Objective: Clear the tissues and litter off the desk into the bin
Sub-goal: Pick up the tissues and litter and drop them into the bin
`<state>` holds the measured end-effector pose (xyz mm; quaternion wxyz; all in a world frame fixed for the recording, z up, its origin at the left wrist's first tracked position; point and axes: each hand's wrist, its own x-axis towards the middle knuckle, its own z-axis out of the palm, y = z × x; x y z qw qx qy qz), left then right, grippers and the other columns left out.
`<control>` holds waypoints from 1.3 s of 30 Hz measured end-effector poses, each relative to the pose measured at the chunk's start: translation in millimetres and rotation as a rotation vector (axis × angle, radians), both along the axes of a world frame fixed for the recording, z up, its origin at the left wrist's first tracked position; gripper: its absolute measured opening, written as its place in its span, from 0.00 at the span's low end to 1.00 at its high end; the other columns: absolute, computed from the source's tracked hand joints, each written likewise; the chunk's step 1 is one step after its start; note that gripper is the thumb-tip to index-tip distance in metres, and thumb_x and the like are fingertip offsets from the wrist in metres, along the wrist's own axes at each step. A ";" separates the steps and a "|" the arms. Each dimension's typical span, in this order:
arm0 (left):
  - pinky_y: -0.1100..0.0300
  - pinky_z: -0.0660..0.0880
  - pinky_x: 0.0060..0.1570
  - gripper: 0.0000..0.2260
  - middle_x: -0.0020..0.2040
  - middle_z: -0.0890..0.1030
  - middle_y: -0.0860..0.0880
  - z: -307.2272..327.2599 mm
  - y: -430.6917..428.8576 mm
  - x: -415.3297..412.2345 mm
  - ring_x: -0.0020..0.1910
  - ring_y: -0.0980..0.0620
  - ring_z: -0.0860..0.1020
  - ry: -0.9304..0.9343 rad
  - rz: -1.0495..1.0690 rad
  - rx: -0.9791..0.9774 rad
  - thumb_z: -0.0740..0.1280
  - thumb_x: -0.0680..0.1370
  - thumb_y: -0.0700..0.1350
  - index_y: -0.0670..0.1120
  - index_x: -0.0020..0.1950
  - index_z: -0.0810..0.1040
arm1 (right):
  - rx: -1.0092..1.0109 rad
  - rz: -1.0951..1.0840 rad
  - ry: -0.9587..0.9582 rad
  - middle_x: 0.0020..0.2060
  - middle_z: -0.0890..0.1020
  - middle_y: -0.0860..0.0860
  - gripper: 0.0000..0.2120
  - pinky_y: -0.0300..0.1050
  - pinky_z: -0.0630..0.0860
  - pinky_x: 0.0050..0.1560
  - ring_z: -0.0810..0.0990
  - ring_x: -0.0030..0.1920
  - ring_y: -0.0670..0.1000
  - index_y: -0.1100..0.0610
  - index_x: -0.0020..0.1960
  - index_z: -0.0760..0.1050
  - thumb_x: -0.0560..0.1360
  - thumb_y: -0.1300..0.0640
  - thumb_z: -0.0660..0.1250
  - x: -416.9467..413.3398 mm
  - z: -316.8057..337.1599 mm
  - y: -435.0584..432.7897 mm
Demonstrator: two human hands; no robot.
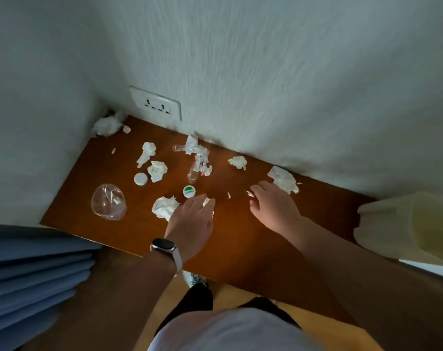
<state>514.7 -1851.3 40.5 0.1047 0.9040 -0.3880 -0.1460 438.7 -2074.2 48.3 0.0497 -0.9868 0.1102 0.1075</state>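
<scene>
Crumpled white tissues lie across the brown desk (129,231): one in the far left corner (106,125), two left of centre (147,153) (157,171), one near the back wall (237,162), a big one at the right (283,179). Another tissue (163,207) sits just left of my left hand (192,219), whose fingers close on a small tissue scrap (206,201). My right hand (273,206) is open, fingertips at a tiny scrap (249,193). The bin (392,224), lined with a pale bag, stands at the desk's right end.
Clear plastic wrappers (196,158) lie mid-desk, a clear dome lid (108,201) at the left, a white cap (140,179) and a green-and-white cap (189,191) nearby. A wall socket (155,106) sits above the desk. Blue folded fabric (38,269) is at the lower left.
</scene>
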 end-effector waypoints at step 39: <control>0.65 0.70 0.42 0.11 0.53 0.81 0.52 103.2 -226.2 -132.6 0.49 0.54 0.77 -0.004 -0.452 -0.505 0.67 0.78 0.46 0.49 0.59 0.78 | 0.149 -0.569 -0.485 0.39 0.73 0.42 0.04 0.40 0.71 0.33 0.71 0.35 0.44 0.49 0.43 0.71 0.75 0.54 0.65 -206.8 127.1 -131.7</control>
